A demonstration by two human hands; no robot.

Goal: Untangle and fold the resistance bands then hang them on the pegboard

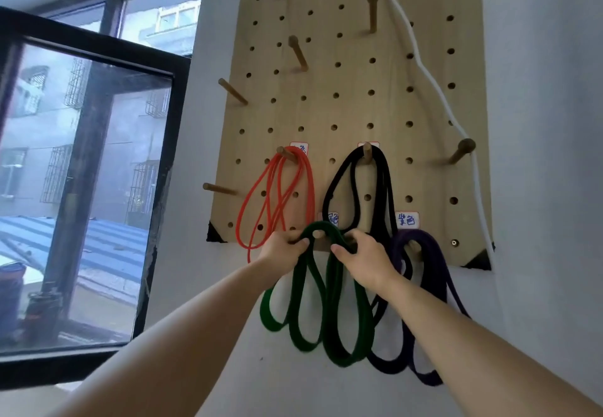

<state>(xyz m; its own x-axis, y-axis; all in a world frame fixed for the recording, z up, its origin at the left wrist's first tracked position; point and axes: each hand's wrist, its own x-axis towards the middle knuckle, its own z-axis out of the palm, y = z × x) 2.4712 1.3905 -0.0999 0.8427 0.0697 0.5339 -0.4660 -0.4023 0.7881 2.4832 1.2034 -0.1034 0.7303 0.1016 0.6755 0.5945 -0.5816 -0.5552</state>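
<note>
A wooden pegboard (352, 103) hangs on the wall. A folded green band (300, 315) is looped over a peg at the board's bottom edge. My left hand (283, 253) grips its top on the left, and my right hand (367, 258) grips it on the right. A red tube band (277, 194) hangs from a peg at lower left. A black band (378, 181) hangs from the middle peg. A purple band (430, 273) hangs at lower right.
A white cord (424, 70) runs down the board's right side past a peg (460, 150). Several bare pegs stick out higher up. An open dark-framed window (85, 168) stands to the left, close to my left arm.
</note>
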